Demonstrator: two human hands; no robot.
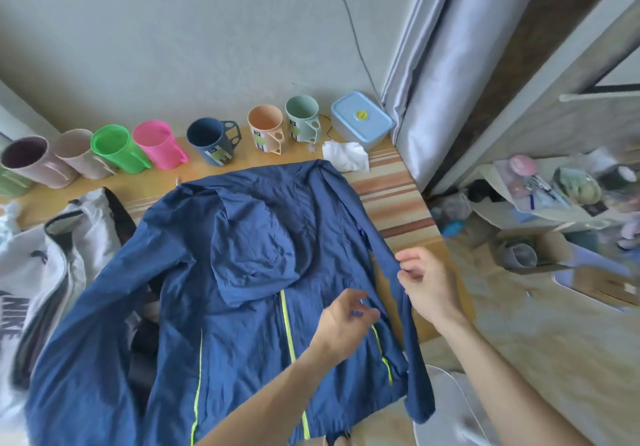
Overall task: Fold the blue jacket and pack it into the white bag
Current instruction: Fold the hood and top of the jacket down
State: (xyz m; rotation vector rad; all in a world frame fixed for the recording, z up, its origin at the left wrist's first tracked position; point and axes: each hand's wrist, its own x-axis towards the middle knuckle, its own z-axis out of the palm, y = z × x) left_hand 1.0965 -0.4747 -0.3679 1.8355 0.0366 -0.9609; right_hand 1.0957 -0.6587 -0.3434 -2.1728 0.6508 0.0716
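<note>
The blue jacket [242, 272] lies spread face up on the wooden table [398, 196], hood folded down over its chest, yellow-green zips showing. Its left sleeve drapes over the white bag [41, 272], which lies at the table's left with dark lettering and a dark strap. My right hand [427, 282] pinches the jacket's right sleeve near the table's right edge. My left hand [343, 321] hovers over the jacket's right front, fingers apart, holding nothing that I can see.
Several coloured cups [211, 140] line the back of the table by the wall. A blue-lidded box [360, 119] and a crumpled white tissue [346, 154] sit at the back right. A grey curtain [450, 64] hangs right; clutter covers the floor beyond.
</note>
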